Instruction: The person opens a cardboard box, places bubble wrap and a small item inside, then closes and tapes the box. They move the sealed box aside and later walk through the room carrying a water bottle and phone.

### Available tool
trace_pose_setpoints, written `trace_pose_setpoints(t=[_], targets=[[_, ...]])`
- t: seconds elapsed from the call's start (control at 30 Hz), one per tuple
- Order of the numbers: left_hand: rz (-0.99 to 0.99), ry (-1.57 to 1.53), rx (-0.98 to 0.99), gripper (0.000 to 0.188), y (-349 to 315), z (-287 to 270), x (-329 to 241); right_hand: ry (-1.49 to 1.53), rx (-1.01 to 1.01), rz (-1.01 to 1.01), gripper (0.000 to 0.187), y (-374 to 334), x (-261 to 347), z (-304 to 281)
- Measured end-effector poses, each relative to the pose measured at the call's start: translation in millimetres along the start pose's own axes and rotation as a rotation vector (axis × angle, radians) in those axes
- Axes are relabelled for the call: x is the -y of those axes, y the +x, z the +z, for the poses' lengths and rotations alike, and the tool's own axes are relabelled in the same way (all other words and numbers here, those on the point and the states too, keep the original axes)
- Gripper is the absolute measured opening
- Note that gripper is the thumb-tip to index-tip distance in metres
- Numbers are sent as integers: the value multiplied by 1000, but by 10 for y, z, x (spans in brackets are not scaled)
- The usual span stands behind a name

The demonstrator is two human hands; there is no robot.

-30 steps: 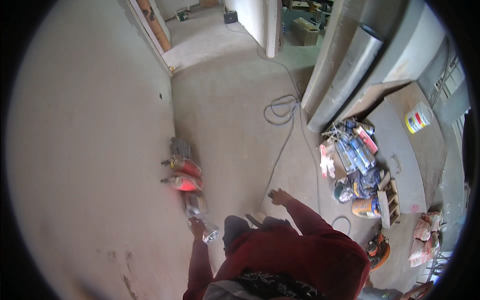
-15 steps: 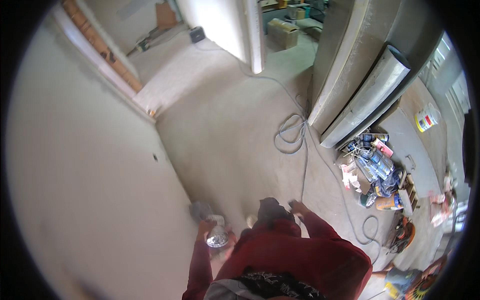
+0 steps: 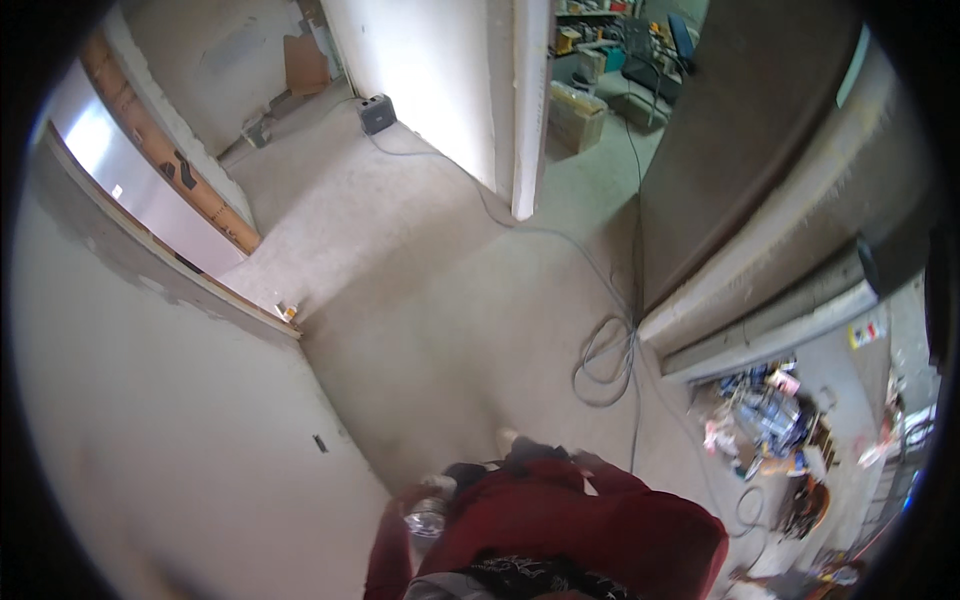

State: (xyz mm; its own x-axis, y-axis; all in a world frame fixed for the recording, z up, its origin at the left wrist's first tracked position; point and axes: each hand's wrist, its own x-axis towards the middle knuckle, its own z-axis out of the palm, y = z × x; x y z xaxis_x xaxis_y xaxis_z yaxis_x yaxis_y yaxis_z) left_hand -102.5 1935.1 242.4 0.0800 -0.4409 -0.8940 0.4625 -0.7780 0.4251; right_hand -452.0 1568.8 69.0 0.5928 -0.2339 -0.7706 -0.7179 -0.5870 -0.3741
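Item: clear bottle (image 3: pixel 427 518), held in my left hand (image 3: pixel 425 495) at seven o'clock, neck toward twelve; right hand (image 3: pixel 590 462) nearby, grip unclear

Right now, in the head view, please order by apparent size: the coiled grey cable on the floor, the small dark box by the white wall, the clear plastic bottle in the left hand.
1. coiled grey cable
2. clear plastic bottle, nearer the camera, so unsure
3. small dark box

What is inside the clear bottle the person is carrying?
The bottle in the left hand is clear plastic, and the pale concrete floor shows through it. Whether any water is inside cannot be told: the picture is blurred, and the hand covers its upper part.
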Motion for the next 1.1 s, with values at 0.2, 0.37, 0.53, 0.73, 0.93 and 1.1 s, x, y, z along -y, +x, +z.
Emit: trace_pose_setpoints(t=[0.2, 0.37, 0.53, 0.73, 0.93, 1.1], targets=[[67, 492, -223, 68, 267, -1646, -423, 72, -324, -267, 60, 1803, 3558, -2916], [56, 443, 0, 66, 425, -2615, -2053, 237, -496, -288, 65, 2670, 4595, -4231], [69, 497, -9, 62, 578, -3657, -2873, 176, -492, -305, 60, 3349, 4566, -4101], [30, 365, 39, 51, 993, -4831, -3253, 36, -21, 144, 66, 3400, 4240, -3491], [-128, 74, -301, 53, 1105, -6092, -3611, -65, 204, 174, 60, 4518, 4904, -3974], [-112, -200, -550, 58, 931, -6989, -4711, -276, 87, -388, 56, 6282, 6005, -5627]])
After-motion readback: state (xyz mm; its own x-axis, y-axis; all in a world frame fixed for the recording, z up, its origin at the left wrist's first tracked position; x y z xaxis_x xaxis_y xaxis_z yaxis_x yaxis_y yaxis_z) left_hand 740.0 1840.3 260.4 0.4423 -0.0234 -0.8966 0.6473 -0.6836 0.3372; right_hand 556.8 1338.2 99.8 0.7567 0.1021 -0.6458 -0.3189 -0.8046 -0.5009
